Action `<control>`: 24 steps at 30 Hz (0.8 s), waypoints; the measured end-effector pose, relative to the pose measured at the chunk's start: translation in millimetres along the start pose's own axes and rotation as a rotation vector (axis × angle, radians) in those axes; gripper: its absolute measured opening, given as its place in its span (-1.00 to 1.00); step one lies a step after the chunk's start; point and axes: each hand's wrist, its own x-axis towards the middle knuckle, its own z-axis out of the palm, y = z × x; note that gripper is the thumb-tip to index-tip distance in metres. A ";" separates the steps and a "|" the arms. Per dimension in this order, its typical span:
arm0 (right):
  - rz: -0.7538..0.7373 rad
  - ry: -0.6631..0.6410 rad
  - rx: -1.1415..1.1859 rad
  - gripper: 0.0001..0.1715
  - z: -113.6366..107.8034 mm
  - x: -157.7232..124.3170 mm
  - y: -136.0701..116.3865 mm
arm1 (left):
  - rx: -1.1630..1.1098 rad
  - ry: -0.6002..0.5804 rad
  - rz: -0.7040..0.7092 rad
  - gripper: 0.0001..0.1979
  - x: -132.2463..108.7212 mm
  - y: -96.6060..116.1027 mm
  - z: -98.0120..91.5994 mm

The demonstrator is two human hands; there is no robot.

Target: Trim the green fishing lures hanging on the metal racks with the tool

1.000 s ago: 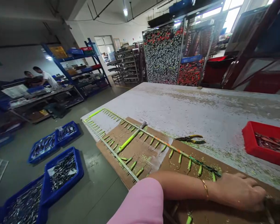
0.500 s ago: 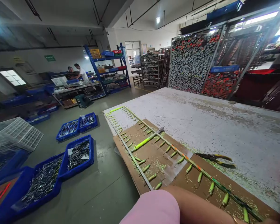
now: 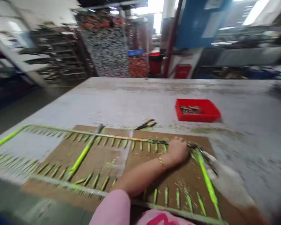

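A long metal rack with green-painted bars (image 3: 84, 153) lies on brown cardboard (image 3: 103, 162) on the table. Rows of small green pieces (image 3: 140, 145) hang from its rails. My left hand (image 3: 176, 150), bare with a gold bracelet and a pink sleeve, rests closed over the far rail near the rack's right end. My right hand (image 3: 224, 182) is a pale smeared shape at the lower right, beside the green end bar (image 3: 207, 181). A dark tool (image 3: 207, 159) seems to stick out from it, but the blur hides the fingers.
Yellow-handled pliers (image 3: 145, 124) lie just beyond the cardboard. A red tray (image 3: 208, 117) with metal parts stands further back on the grey table (image 3: 131, 100). Racks of stacked stock and a red bin stand behind the table. Floor drops away on the left.
The camera has swung right from the floor bins and the distant workers to the table. My left hand is in view again on the rack's far rail, and the red tray shows.
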 end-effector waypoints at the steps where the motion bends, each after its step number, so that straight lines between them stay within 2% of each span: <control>1: 0.002 -0.037 -0.022 -0.55 -1.5 -5.3 2.3 | -0.014 0.021 0.009 -0.78 1.0 -1.8 -1.4; 3: -0.029 -0.018 0.009 -0.53 -2.9 -6.5 2.1 | -0.038 0.050 -0.010 -0.80 1.9 -5.3 -3.3; 6: -0.040 0.083 0.062 -0.54 -12.0 0.8 -3.4 | -0.065 0.056 -0.017 -0.84 1.6 -7.9 -4.4; 10: -0.036 0.295 0.095 -0.52 -35.8 5.5 -10.1 | -0.099 0.041 -0.028 -0.84 3.1 -8.1 -5.8; 12: -0.045 0.402 0.088 -0.50 -40.9 6.4 -12.1 | -0.105 0.038 -0.033 -0.84 4.5 -8.4 -6.7; 14: -0.068 0.365 0.017 -0.50 -38.0 7.9 -14.1 | -0.110 0.043 -0.037 -0.84 5.3 -8.9 -7.3; 17: -0.136 0.130 -0.138 -0.55 -30.3 11.2 -17.4 | -0.114 0.038 -0.060 -0.85 5.6 -9.1 -8.2; 18: -0.143 0.086 -0.153 -0.56 -30.2 12.0 -18.4 | -0.113 0.027 -0.073 -0.85 5.6 -9.0 -8.8; 20: -0.114 0.129 -0.103 -0.56 -34.6 12.6 -19.7 | -0.114 0.003 -0.094 -0.85 5.8 -8.3 -10.6; 23: -0.039 0.298 -0.016 -0.53 -43.0 11.6 -19.9 | -0.125 -0.018 -0.107 -0.84 6.4 -6.7 -14.2; 24: -0.044 0.300 -0.025 -0.52 -43.3 11.2 -19.6 | -0.130 -0.022 -0.113 -0.84 6.6 -6.2 -15.4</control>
